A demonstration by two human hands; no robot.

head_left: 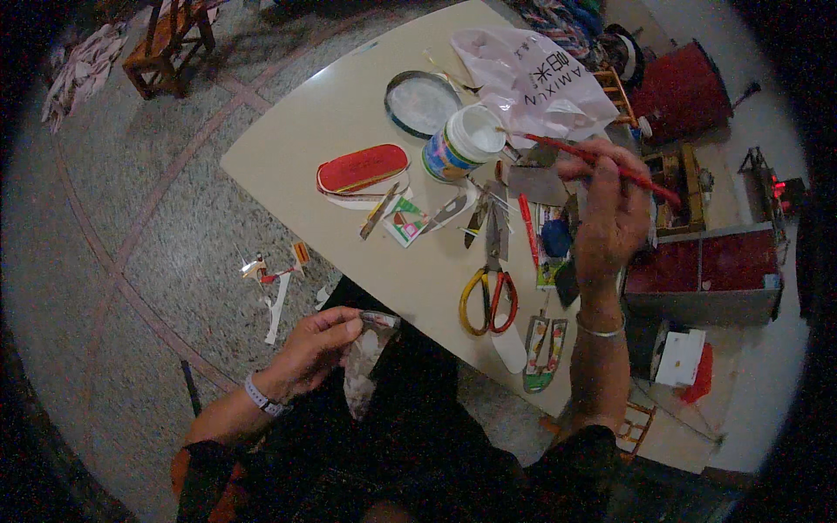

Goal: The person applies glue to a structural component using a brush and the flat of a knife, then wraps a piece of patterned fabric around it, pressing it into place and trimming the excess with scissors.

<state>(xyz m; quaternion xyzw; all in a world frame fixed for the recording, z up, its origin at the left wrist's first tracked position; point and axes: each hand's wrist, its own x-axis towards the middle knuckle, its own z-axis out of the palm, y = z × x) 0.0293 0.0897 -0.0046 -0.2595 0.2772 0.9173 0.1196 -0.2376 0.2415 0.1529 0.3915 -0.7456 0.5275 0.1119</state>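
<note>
My right hand [610,209] is raised over the right side of the cream table [305,131] and grips a thin red brush [602,159] whose tip points left toward a white tub with a coloured label [462,141]. My left hand [316,349] is low, off the table's near edge over my dark lap, and pinches a cut piece of printed paper [364,362] that hangs down from the fingers. Scissors with yellow and red handles [490,288] lie on the table between the two hands.
On the table lie a red oval case [362,167], a round lid [420,102], a white plastic bag [523,74], paper cutouts [405,220] and a shoe-shaped cutout [544,353]. Scraps [277,279] litter the speckled floor. A wooden stool [166,44] stands far left; red boxes [706,261] sit right.
</note>
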